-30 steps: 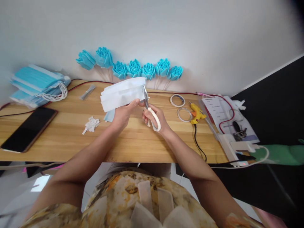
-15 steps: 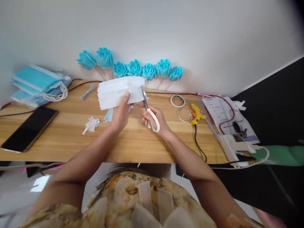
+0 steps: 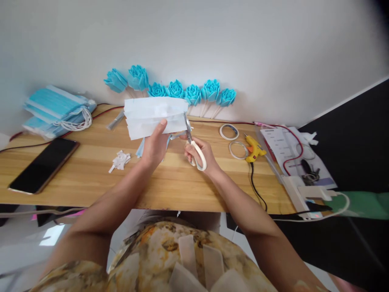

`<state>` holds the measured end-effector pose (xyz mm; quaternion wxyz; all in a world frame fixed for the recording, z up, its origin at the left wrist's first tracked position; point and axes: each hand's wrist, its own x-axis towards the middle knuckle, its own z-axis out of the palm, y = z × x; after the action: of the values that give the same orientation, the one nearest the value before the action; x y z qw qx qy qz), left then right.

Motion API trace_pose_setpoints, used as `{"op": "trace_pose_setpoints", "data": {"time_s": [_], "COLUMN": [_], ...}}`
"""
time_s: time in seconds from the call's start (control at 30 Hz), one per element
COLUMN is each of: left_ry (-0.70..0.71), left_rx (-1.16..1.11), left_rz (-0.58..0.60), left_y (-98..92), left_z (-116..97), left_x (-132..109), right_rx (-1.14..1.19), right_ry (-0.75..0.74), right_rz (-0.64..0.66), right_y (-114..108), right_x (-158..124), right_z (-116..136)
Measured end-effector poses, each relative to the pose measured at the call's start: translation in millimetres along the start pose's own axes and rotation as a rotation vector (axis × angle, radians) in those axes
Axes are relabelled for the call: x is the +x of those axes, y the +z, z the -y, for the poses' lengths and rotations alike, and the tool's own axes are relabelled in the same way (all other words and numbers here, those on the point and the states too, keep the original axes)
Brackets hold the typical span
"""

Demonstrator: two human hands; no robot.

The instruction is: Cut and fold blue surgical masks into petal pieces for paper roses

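My left hand (image 3: 156, 144) is closed on a pale stack of face mask sheets (image 3: 146, 117), thumb on top, held above the table. Fingers of my right hand (image 3: 202, 152) go through the white handles of a pair of scissors (image 3: 199, 156). The blades meet the right edge of the sheets, and a narrow strip hangs there below the edge. Behind the sheets, several blue flowers (image 3: 193, 94) on thin sticks lean against the wall. A piece of light blue material (image 3: 140, 148) shows under my left hand. Small white scraps (image 3: 120, 160) lie in a heap to the left.
Blue face masks (image 3: 54, 105) are piled at the back left, near a phone (image 3: 44, 165). Rolls of tape (image 3: 229, 132) and a yellow glue gun (image 3: 254, 149) lie on the right. Beyond are papers (image 3: 279, 140), keys (image 3: 311, 174) and a power strip (image 3: 296, 194).
The scissors and my right hand have shifted slightly right along with the sheets' right edge. More of the narrow strip hangs below the sheets. The whole view has moved slightly.
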<state>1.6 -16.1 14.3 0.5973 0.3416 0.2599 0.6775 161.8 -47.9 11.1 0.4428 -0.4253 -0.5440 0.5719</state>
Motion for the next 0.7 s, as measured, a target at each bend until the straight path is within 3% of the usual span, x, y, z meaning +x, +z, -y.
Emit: {"op": "trace_pose_setpoints", "data": {"time_s": [0.1,0.27,0.6,0.7], "left_ry": [0.083,0.196,0.284,0.271], "left_rx": [-0.007,0.064,0.318,0.292], "left_rz": [0.0,-0.102,-0.289,-0.251], "left_y": [1.2,-10.7,-26.3,-24.7], "left_z": [-10.5,-24.9,-34.4,-36.4], "left_x": [4.5,17.6,26.4,26.6], "right_rx": [-0.003,0.002,-0.036,-0.02], "right_ry": [-0.037,-0.043,-0.061,-0.057], "right_rz": [-0.006,-0.058,-0.143,-0.142], "right_y": [-2.1,-6.7,-15.3,-15.3], "right_x": [1.3,4.3,9.6,9.7], "right_z": [-3.9,-3.3,3.0,2.5]}}
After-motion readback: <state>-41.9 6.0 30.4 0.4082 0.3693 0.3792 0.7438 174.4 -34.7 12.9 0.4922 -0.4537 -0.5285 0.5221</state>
